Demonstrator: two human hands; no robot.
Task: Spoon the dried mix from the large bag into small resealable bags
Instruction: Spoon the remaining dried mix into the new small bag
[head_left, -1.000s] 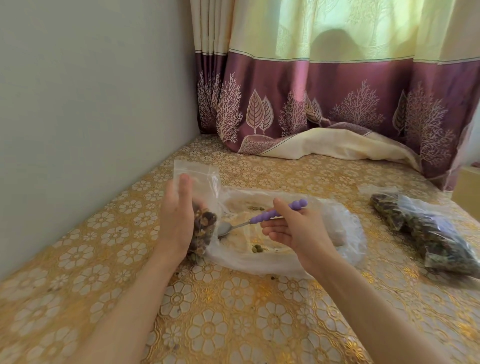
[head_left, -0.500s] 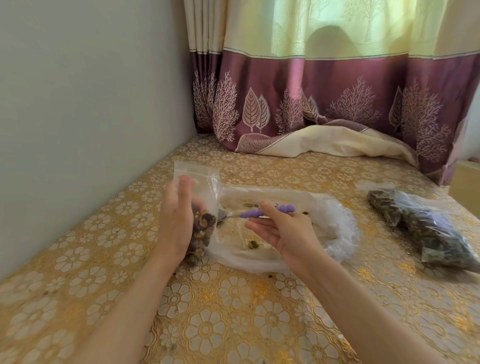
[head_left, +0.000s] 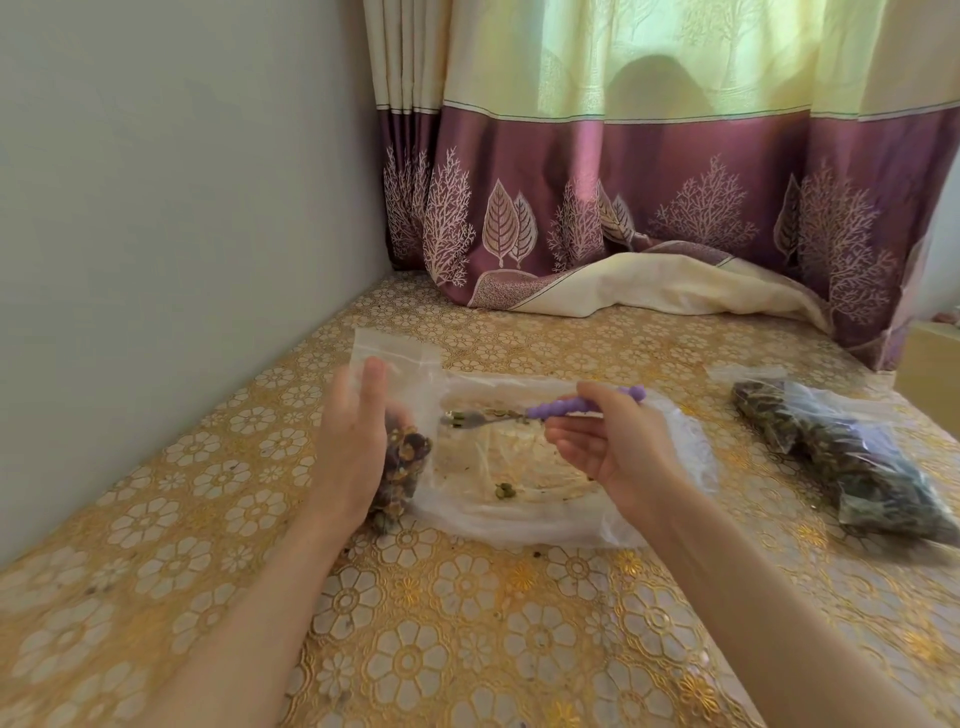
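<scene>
Wall: a plain grey wall (head_left: 182, 218) is seen along the left edge of the table.
Tablecloth: the table is covered by a gold tablecloth (head_left: 467, 649) patterned with pale flowers.
Left hand: the left hand (head_left: 350, 447) is held upright around a small resealable bag (head_left: 402, 410), with the fingers curved against its near side; how the thumb lies cannot be told.
Small resealable bag: it is stood on the cloth with its clear top above the fingertips and its lower part filled with dried mix (head_left: 402, 467); it is touching the left rim of the large bag.
Large bag: the large bag (head_left: 545, 519) is laid open and nearly flat in the middle of the cloth; only a few green and brown scraps are seen on its inner surface.
Spoon: a metal spoon with a beaded purple handle (head_left: 566, 408) is held level over the large bag, its bowl pointed left toward the small bag's mouth, just beside it, with a few bits of mix in it.
Right hand: the right hand (head_left: 613, 447) is turned palm up, the handle pinched between thumb and curled fingers.
Filled bags: filled bags (head_left: 841, 457) of dark mix are laid on the cloth well apart, at the right.
Curtain: a cream and purple curtain (head_left: 649, 197) with tree and leaf prints is hung behind, its hem bunched on the table.
</scene>
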